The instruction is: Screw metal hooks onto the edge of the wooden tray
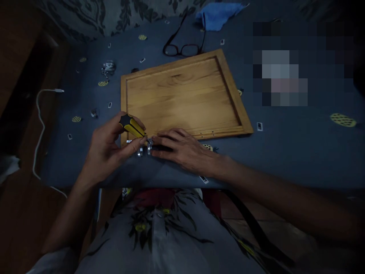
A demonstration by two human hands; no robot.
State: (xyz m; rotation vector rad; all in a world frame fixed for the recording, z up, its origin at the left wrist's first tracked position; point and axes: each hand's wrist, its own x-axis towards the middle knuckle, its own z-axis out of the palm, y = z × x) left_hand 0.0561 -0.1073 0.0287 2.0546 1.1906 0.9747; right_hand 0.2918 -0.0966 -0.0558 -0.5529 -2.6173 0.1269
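My left hand (110,146) is closed round the yellow and black handle of a screwdriver (132,126). The screwdriver tilts down toward a metal hinge (149,146) at the front left edge of a framed wooden panel (182,99). With fingers stretched toward that edge, my right hand (182,150) grips the hinge at its fingertips. The screwdriver's tip and any screw under it are hidden by my left fingers. The panel lies flat on the cloth-covered table, its recessed face up.
Eyeglasses (181,50) lie behind the panel, and a blue cloth (221,15) lies farther back. To the left are a heap of small metal pieces (108,67), another small metal piece (94,113) and a white cable (40,114). A pixelated patch covers the right back.
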